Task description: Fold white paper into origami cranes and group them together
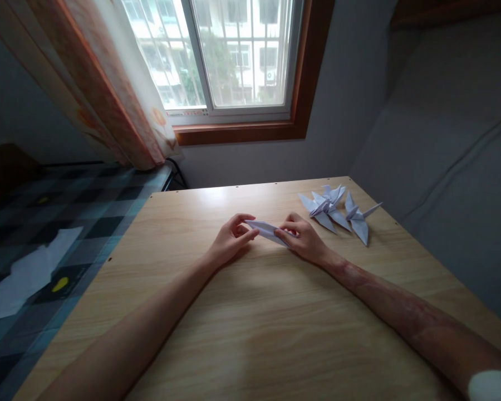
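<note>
A narrow piece of folded white paper (266, 229) is held between my two hands, just over the wooden table. My left hand (232, 235) pinches its left tip between thumb and fingers. Around its right end my right hand (298, 235) is closed, with the thumb lying along the near face and the fingers behind. The paper slants down slightly to the right, and its right end is partly covered by my right hand. Several finished white paper cranes (326, 207) lie in a cluster beyond my right hand, with one crane (358, 218) at their right side.
The light wooden table (250, 334) reaches toward a wall with a window (242, 55). On the left, loose white paper sheets (33, 273) lie on a checked bedspread (104, 223). A patterned curtain (121, 83) hangs at the upper left, and a grey wall borders the table's right edge.
</note>
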`<state>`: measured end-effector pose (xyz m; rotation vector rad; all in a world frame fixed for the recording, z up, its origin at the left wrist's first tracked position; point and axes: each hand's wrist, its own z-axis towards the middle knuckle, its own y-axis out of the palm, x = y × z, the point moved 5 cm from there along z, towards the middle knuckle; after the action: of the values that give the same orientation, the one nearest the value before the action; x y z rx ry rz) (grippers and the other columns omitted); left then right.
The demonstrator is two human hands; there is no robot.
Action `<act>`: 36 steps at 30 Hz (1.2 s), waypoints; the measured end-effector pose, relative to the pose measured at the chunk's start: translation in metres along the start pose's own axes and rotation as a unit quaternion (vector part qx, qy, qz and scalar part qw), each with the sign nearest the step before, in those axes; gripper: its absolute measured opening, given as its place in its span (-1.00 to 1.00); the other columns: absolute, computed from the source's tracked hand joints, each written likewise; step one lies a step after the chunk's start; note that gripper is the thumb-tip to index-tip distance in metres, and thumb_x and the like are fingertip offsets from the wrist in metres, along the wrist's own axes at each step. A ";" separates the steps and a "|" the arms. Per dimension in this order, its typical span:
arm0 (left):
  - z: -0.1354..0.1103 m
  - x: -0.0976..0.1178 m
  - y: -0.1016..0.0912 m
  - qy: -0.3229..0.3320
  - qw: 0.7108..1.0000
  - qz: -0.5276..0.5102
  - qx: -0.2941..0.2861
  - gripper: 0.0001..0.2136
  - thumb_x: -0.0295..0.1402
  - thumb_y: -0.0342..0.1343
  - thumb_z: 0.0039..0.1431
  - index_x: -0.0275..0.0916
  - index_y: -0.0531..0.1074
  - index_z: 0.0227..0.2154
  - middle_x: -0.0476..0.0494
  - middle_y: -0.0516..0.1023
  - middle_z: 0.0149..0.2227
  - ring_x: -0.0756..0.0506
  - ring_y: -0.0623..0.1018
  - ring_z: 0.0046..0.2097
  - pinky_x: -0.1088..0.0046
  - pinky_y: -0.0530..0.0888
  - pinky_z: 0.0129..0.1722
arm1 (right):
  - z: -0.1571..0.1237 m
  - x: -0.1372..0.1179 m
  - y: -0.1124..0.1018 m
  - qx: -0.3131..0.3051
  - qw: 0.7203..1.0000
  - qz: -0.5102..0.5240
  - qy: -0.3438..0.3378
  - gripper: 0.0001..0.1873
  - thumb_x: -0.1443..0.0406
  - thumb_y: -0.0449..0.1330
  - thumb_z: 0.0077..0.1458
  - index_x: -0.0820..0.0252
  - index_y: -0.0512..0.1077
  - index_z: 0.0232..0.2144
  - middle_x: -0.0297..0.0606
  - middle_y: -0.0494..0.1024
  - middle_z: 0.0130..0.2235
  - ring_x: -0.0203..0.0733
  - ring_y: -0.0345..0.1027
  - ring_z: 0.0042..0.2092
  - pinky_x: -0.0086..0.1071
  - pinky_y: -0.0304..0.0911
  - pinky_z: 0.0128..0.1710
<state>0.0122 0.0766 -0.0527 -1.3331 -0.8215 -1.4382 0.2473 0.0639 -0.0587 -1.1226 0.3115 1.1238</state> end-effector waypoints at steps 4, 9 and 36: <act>-0.003 0.000 0.012 -0.001 0.999 0.012 -0.045 -0.57 -0.09 0.47 0.19 -0.26 0.56 -0.04 -0.20 0.68 -0.13 0.00 0.55 -0.36 0.51 0.41 -0.41 | 0.002 0.005 0.003 0.012 0.996 0.064 0.054 -0.57 -0.03 0.27 0.40 0.16 0.70 -0.29 -0.24 0.57 -0.33 -0.13 0.42 -0.27 -0.28 0.29 -0.24; -0.005 -0.004 0.026 0.005 1.000 0.011 0.002 -0.66 -0.07 0.41 0.25 -0.26 0.55 -0.23 -0.17 0.68 -0.25 -0.09 0.64 -0.23 0.42 0.53 -0.23 | 0.000 0.008 0.016 -0.018 0.979 0.182 0.086 -0.61 -0.03 0.29 0.36 0.15 0.70 -0.21 -0.21 0.72 -0.20 -0.04 0.56 -0.15 -0.25 0.42 -0.11; -0.010 -0.009 0.038 -0.031 0.996 -0.064 0.047 -0.55 -0.04 0.50 0.13 -0.25 0.55 -0.11 -0.15 0.72 -0.26 -0.10 0.68 -0.31 0.48 0.52 -0.40 | -0.005 0.002 0.021 -0.032 0.978 0.183 0.093 -0.74 0.12 0.26 0.31 0.16 0.47 -0.34 -0.31 0.58 -0.33 -0.17 0.46 -0.28 -0.35 0.36 -0.26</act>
<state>0.0441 0.0574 -0.0687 -1.2778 -1.0196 -1.4444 0.2324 0.0605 -0.0740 -1.2628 0.6523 1.3611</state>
